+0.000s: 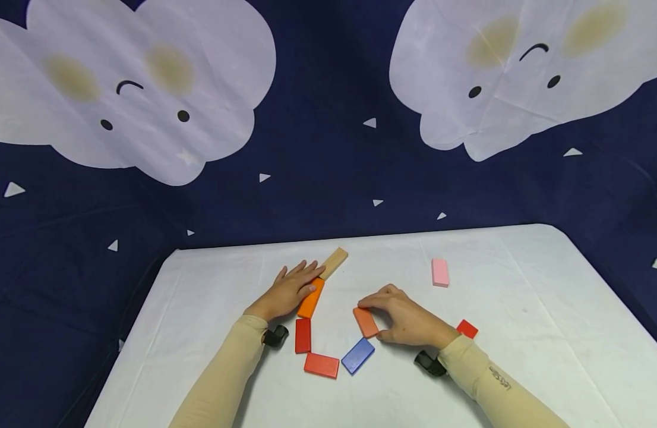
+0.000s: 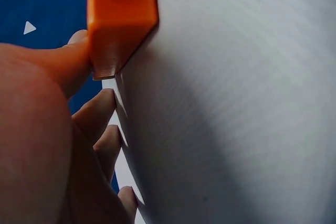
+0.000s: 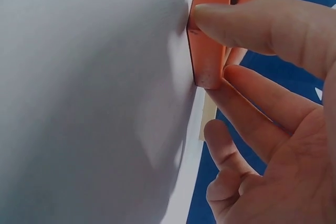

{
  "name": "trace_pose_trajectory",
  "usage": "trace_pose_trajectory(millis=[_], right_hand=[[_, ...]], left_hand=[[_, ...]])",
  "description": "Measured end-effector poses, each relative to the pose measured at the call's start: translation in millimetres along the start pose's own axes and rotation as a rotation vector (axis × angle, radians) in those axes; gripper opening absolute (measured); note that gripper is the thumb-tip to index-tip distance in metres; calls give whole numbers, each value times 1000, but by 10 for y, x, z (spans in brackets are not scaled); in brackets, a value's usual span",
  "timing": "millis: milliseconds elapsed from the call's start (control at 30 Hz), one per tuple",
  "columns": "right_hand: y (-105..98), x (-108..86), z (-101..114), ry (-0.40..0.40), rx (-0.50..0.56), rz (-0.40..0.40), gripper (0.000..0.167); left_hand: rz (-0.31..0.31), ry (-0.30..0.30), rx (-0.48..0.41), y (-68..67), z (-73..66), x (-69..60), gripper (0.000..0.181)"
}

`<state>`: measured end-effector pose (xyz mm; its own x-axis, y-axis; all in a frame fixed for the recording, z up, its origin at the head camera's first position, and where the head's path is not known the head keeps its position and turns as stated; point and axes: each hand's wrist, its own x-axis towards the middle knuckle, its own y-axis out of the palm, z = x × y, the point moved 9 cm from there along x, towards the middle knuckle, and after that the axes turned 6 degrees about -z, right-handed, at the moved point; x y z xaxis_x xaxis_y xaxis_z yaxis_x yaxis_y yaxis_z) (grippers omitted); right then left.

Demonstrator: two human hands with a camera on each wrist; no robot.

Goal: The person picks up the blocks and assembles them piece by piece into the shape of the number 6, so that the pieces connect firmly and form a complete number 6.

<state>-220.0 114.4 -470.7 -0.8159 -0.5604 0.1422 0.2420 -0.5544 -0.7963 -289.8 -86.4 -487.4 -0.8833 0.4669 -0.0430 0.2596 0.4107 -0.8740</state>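
Observation:
My left hand (image 1: 286, 294) lies with fingers outstretched along the left side of a bright orange block (image 1: 310, 299), its fingertips reaching a plain wooden block (image 1: 335, 261). In the left wrist view, the thumb touches the orange block (image 2: 123, 11). Thumb and fingers of my right hand (image 1: 408, 316) pinch a light orange block (image 1: 366, 323) by its two ends; the right wrist view shows this block (image 3: 208, 51) on the cloth. Just below it, a blue block (image 1: 357, 356) lies at a slant. Two red blocks, one lengthwise (image 1: 303, 336) and one crosswise (image 1: 321, 365), continue the curved row.
A pink block (image 1: 439, 272) lies at the back right. Partly hidden behind the right forearm is another red block (image 1: 467, 329). White cloth (image 1: 521, 285) covers the table, and a dark blue curtain (image 1: 323, 148) with clouds hangs behind its far edge.

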Motion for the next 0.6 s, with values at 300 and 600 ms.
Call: trace_pose_trajectory(millis=[300, 600], right_hand=[[-180, -68, -27, 4, 40, -84, 63], [-484, -215, -45, 20, 53, -191, 64]], left_hand=[[-3, 3, 1, 3, 5, 2, 52], [-3, 4, 7, 4, 6, -5, 52]])
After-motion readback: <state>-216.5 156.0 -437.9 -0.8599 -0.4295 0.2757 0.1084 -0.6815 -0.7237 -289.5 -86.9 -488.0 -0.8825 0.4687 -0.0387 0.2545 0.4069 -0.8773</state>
